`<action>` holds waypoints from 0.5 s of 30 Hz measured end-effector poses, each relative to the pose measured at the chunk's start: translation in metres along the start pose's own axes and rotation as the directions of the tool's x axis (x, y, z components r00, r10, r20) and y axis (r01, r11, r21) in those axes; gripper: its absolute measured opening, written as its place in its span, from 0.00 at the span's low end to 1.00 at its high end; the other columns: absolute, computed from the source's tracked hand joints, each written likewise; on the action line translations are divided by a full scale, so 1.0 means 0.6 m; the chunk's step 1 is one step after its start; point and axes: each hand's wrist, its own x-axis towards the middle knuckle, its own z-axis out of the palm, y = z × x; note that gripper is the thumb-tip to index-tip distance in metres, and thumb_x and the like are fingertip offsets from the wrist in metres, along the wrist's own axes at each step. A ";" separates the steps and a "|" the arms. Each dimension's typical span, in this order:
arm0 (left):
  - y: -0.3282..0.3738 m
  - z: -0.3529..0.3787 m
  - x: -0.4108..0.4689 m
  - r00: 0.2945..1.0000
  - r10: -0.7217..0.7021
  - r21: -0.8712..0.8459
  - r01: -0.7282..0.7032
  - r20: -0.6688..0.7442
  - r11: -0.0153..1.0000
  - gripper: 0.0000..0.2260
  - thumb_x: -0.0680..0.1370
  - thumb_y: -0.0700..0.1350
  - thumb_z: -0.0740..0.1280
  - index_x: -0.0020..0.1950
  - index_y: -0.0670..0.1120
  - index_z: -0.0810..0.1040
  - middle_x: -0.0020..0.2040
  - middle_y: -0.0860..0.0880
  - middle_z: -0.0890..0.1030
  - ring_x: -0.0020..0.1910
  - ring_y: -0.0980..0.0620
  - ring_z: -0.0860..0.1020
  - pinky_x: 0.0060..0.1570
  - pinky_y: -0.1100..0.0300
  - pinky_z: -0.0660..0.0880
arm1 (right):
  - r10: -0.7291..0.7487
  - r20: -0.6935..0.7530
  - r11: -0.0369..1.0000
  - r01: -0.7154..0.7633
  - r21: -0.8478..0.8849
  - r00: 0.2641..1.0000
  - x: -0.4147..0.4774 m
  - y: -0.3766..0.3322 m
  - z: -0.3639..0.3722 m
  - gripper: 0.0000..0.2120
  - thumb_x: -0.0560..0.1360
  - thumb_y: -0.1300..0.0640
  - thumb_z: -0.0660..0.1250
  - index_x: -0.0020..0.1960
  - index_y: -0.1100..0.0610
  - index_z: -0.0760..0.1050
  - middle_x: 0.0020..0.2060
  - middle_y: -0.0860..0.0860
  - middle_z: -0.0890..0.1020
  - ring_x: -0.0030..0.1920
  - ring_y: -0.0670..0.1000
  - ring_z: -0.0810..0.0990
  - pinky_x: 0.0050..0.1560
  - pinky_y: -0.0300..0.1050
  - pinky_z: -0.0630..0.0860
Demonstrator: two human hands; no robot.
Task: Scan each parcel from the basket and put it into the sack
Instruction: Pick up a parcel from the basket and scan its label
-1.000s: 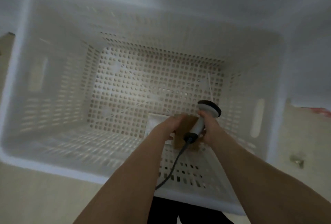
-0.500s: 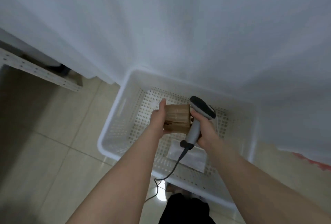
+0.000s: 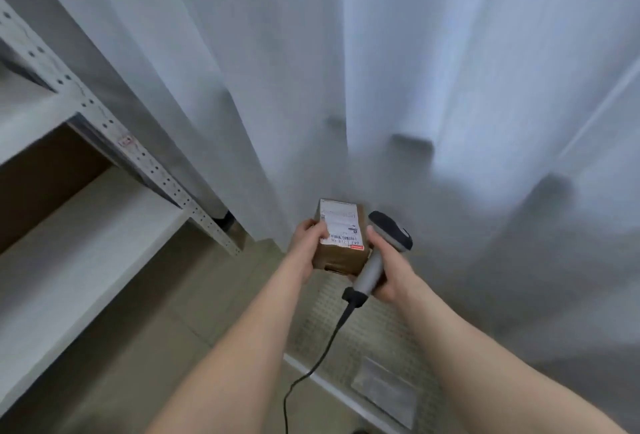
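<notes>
1. Gripping box (image 3: 341, 253) with left hand (image 3: 306, 248), fingers curled round its left side and overlapping the left edge of the label (image 3: 341, 224).
2. Clasping scanner (image 3: 379, 253) in right hand (image 3: 393, 272), fist wrapped round the grip, index finger reaching toward the box's right side; contact too blurred to confirm.
3. Holding box in the air above basket (image 3: 310, 373), label facing up, barcode sitting along the label's lower part.
4. Reading the step as lining up for the scan: scanner head sitting just beside the box's right edge and, by the look of it, not aiming at the label.
5. Suggesting for a clean read:
   - pulling left fingertips clear of the label;
   - tilting box toward the scanner window, or swinging the head over the barcode;
   - backing scanner off enough for the whole code to fall in the beam;
   - steadying both hands before triggering.
6. Minding cable (image 3: 323, 350), hanging slack over the basket's near rim; avoiding a snag there when swinging.
7. Leaving one flat parcel (image 3: 384, 388) lying in the basket, so more work remaining.
8. Failing to locate the sack mouth; white cloth (image 3: 346, 69) behind possibly being it, cannot tell.
</notes>
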 end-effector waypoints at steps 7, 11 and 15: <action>0.100 -0.037 -0.152 0.997 -0.037 0.070 0.032 0.072 0.997 0.12 0.76 0.44 0.60 0.58 0.49 0.75 0.49 0.48 0.82 0.46 0.49 0.75 0.51 0.51 0.73 | -0.149 0.068 0.982 0.156 -0.108 0.987 -0.139 -0.040 0.063 0.11 0.72 0.65 0.72 0.54 0.64 0.77 0.45 0.60 0.85 0.36 0.54 0.83 0.28 0.41 0.77; 0.123 -0.046 -0.221 0.996 -0.019 0.098 0.010 0.088 0.995 0.14 0.76 0.53 0.66 0.58 0.47 0.77 0.49 0.47 0.82 0.50 0.48 0.77 0.49 0.48 0.77 | -0.222 0.123 0.966 0.235 -0.105 0.967 -0.204 -0.051 0.081 0.08 0.73 0.67 0.70 0.52 0.63 0.77 0.46 0.61 0.84 0.38 0.55 0.84 0.29 0.42 0.78; 0.143 -0.064 -0.278 0.992 0.106 0.025 -0.108 0.072 0.994 0.17 0.75 0.47 0.70 0.62 0.44 0.75 0.52 0.45 0.83 0.49 0.49 0.81 0.43 0.55 0.80 | -0.260 0.121 0.952 0.275 -0.134 0.958 -0.255 -0.061 0.087 0.11 0.73 0.61 0.71 0.54 0.60 0.77 0.47 0.58 0.84 0.43 0.56 0.82 0.43 0.50 0.79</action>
